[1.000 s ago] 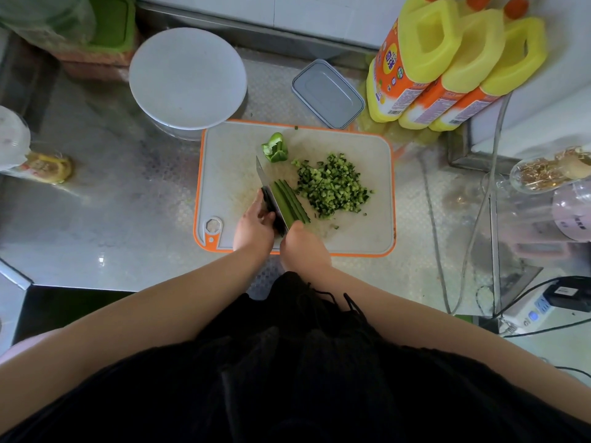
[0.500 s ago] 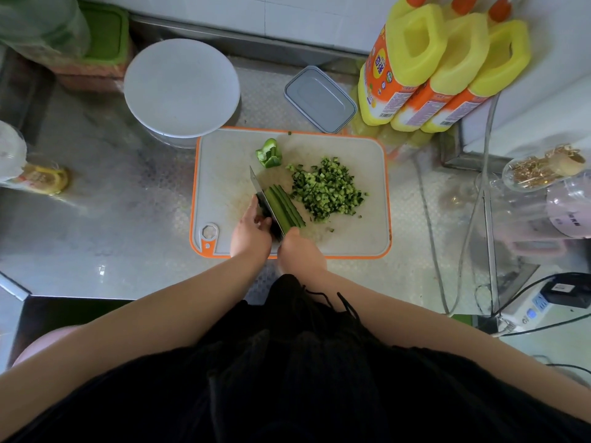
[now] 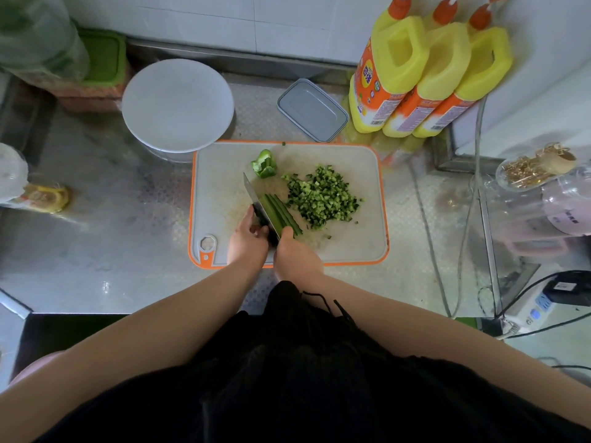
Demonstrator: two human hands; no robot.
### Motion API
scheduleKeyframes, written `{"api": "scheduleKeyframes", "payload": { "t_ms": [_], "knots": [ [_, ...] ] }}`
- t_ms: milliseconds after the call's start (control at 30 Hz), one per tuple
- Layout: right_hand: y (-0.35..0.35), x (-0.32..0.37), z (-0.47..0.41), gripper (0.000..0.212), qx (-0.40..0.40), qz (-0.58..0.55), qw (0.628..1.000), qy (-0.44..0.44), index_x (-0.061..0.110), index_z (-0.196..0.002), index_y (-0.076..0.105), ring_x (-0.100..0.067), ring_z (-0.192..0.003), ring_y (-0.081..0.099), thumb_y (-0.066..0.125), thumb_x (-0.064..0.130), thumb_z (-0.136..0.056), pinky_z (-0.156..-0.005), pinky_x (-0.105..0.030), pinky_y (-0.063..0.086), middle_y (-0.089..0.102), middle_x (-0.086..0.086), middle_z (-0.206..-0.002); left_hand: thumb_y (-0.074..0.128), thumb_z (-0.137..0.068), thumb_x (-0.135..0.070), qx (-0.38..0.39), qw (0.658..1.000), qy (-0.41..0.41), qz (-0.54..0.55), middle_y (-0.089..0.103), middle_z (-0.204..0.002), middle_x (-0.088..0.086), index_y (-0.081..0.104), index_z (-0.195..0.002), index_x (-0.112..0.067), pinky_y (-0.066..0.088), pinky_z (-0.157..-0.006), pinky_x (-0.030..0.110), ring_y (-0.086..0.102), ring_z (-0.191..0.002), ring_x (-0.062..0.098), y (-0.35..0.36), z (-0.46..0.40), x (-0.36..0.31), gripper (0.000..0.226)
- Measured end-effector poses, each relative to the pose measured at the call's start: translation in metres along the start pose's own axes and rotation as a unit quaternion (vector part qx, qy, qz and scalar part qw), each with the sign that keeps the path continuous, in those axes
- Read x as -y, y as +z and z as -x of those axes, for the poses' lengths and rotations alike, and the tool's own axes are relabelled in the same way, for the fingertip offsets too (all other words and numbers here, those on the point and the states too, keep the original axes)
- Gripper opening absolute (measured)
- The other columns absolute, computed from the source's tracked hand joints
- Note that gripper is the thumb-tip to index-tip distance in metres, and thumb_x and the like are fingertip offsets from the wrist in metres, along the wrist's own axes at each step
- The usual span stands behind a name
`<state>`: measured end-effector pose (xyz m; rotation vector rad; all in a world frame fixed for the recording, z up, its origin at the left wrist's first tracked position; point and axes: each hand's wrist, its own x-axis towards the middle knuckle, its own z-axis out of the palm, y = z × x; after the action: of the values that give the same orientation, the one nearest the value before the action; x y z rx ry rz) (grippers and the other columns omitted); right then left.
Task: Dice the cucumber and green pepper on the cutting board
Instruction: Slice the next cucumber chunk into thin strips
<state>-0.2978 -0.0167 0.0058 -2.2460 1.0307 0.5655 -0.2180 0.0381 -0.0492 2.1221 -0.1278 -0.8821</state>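
Your left hand (image 3: 248, 239) grips knife (image 3: 257, 204); right hand (image 3: 297, 255) presses cucumber strips (image 3: 281, 214) on board (image 3: 220, 199); bottle labels (image 3: 367, 100) unreadable.

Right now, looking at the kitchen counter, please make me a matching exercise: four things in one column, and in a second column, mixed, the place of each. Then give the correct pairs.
Things
1. green pepper piece
2. diced cucumber pile
3. cucumber strips
4. white round plate

Places
A. off the cutting board, behind its far left corner
B. right of the strips, mid board
C. against the knife blade, near the hands
D. far part of the board, beyond the knife tip

Pairs: 1-D, 2-B, 3-C, 4-A
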Motion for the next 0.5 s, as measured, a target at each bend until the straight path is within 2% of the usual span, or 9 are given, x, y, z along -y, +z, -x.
{"api": "scheduleKeyframes", "payload": {
  "t_ms": [200,333,433,500],
  "knots": [
    [-0.011,-0.003,0.004,0.037,0.014,-0.022,0.999,-0.029,0.004,-0.124,0.033,-0.037,-0.092,0.062,0.046,0.003,-0.090,-0.066,-0.038,0.039,0.063,-0.019,-0.100,0.055,-0.094,-0.021,0.005,1.000,-0.007,0.008,0.064,-0.121,0.005,0.034,-0.149,-0.030,0.044,-0.086,0.027,0.060,-0.105,0.020,-0.005,0.001,-0.006,0.060],
    [-0.013,-0.011,0.008,0.033,0.034,-0.045,0.997,-0.050,0.005,-0.120,0.037,-0.038,-0.090,0.060,0.049,0.007,-0.089,-0.064,-0.036,0.034,0.061,-0.019,-0.094,0.054,-0.094,-0.022,0.003,1.000,-0.002,0.004,0.062,-0.088,-0.010,0.038,-0.147,-0.032,0.041,-0.072,0.025,0.059,-0.079,0.008,-0.006,0.003,-0.008,0.057],
    [-0.011,-0.017,0.006,0.032,0.040,-0.083,0.995,-0.032,0.008,-0.122,0.045,-0.037,-0.095,0.059,0.044,0.009,-0.090,-0.068,-0.035,0.039,0.063,-0.019,-0.103,0.052,-0.092,-0.021,0.002,1.000,-0.005,0.003,0.066,-0.096,-0.003,0.039,-0.146,-0.034,0.047,-0.072,0.028,0.062,-0.083,0.013,-0.005,0.002,-0.007,0.057],
    [-0.012,-0.021,0.005,0.022,0.038,-0.119,0.992,-0.020,0.011,-0.111,0.051,-0.034,-0.092,0.057,0.041,0.011,-0.091,-0.070,-0.034,0.040,0.062,-0.012,-0.096,0.050,-0.091,-0.019,0.002,1.000,-0.012,0.005,0.067,-0.111,0.005,0.037,-0.147,-0.033,0.053,-0.083,0.034,0.064,-0.094,0.022,-0.004,0.001,-0.006,0.060]
  ]
}}
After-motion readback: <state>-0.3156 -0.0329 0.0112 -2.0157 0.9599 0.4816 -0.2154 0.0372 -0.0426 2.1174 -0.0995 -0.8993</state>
